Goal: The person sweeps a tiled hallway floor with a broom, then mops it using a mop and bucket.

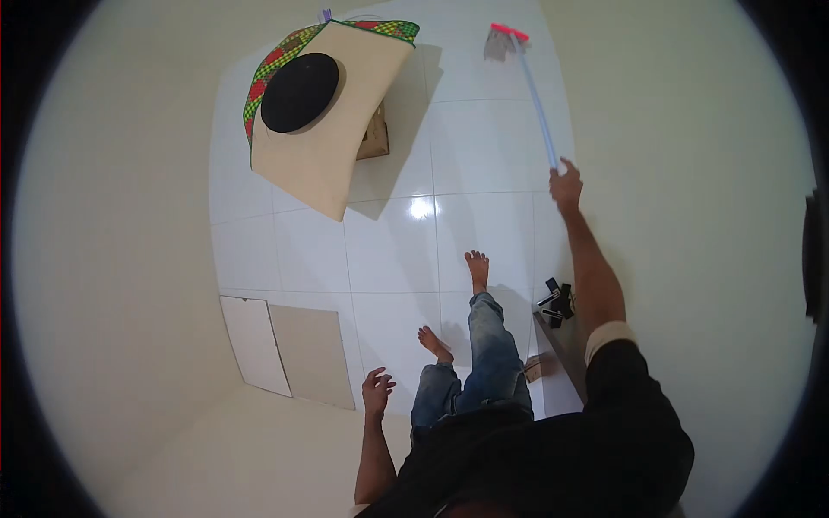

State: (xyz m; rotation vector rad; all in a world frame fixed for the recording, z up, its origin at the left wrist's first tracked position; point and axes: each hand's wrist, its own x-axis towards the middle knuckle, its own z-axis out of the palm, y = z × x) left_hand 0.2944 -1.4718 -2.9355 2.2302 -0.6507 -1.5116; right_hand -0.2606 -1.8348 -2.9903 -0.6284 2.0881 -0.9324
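Note:
My right hand (566, 188) is closed round the upper end of a broom's pale blue handle (537, 99). At the far end of the stick, the broom's pink head (509, 33) with greyish bristles rests on the white tiled floor near the right wall. My left hand (376, 390) hangs low beside my left leg, fingers apart and holding nothing. Nearest to it is a pair of flat boards (313, 354) on the floor at the left, not touching the hand.
A beige mat (367, 73) with a patterned underside is draped over a brown box (374, 138), and a black round cushion (300, 93) lies on top. Small black items (558, 302) sit on a low cabinet (566, 358) by my right leg. Walls flank both sides.

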